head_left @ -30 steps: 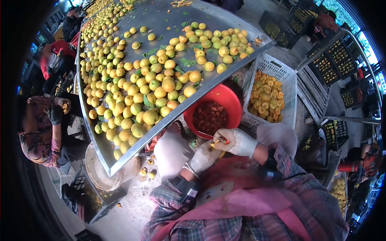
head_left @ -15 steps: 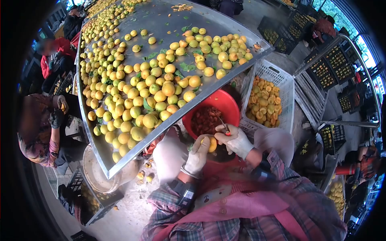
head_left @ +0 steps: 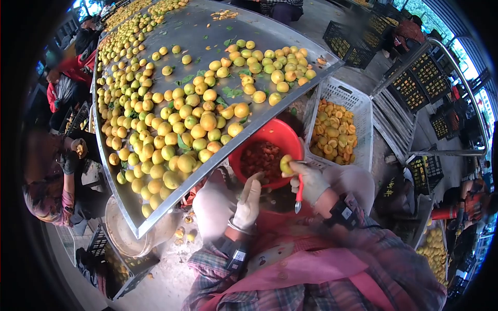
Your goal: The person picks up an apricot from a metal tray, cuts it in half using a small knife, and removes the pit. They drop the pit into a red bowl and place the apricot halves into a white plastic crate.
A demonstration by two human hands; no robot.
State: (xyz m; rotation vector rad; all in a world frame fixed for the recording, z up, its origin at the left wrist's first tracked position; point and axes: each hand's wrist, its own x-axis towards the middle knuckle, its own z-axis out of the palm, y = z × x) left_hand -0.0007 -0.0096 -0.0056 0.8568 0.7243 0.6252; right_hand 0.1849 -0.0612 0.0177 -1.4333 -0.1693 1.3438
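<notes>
My gloved right hand (head_left: 311, 182) is closed round a red-handled tool (head_left: 299, 194) whose metal end points down, and it also pinches a yellow-green fruit piece (head_left: 286, 165) at the fingertips. To its left, my gloved left hand (head_left: 248, 203) has its fingers extended, with nothing seen between them. Beyond both hands is a red basin (head_left: 294, 136) holding reddish-brown pits (head_left: 262, 158). A white crate (head_left: 364, 116) at the basin's right holds orange fruit halves (head_left: 333, 132). Whole yellow fruits (head_left: 207, 122) lie on the metal table (head_left: 282, 39).
A whitish bucket (head_left: 116, 228) stands under the table's near corner (head_left: 139, 233). Co-workers sit at the left (head_left: 46, 181) and far left (head_left: 65, 85). Black crates (head_left: 347, 44) of fruit and a metal-railed cart (head_left: 397, 124) are at the right.
My hands have moved apart. The fruit is no longer at my left hand, whose fingers have straightened; a piece is now at my right fingertips. The tool has swung to point down.
</notes>
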